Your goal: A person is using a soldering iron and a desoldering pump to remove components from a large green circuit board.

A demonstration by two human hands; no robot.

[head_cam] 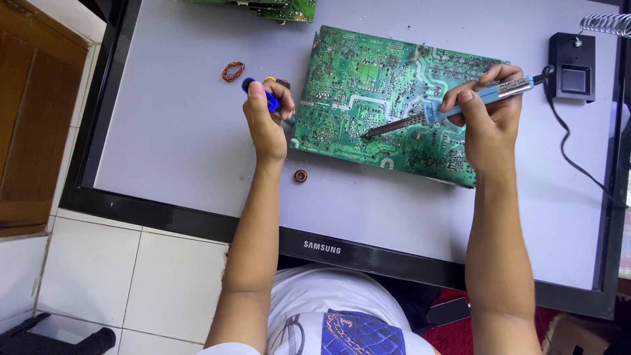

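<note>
A large green circuit board lies solder side up on a grey panel. My right hand grips a blue-handled soldering iron, and its dark tip rests on the board near the lower middle. At the board's left edge, my left hand holds a blue-handled tool; the tool's working end is hidden behind my fingers and the board edge.
A copper wire coil lies left of the board, and a small round coil sits below its corner. A black iron stand with a spring holder stands at the right. Another green board pokes in at the top. Tiled floor lies left.
</note>
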